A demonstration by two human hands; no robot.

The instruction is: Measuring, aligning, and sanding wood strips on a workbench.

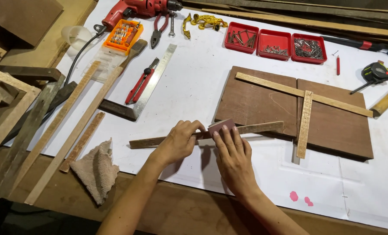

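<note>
- We find the left hand [179, 141] closed around a long thin wooden strip [263, 127], which lies across the white-covered desk [194, 87] with its right end resting on the edge of two brown boards [333, 126].
- The right hand [233, 150] lies flat, fingers together, pressing a small reddish sanding block [221, 126] onto the strip just beside the left hand (the two hands nearly touch).
- On the boards lie two pale slats [305, 124] crossed in a T shape.
- Three red trays [274, 43] of nails and screws stand at the far side of the desk, a tape measure [375, 72] to their right.
- Far left we note a red drill [137, 8], an orange bit case [123, 35], pliers [159, 28], a steel square [154, 80] and a red-handled tool [139, 85] lying on it.
- A beige rag [96, 169] lies at the near edge, beside several loose laths [67, 130].
</note>
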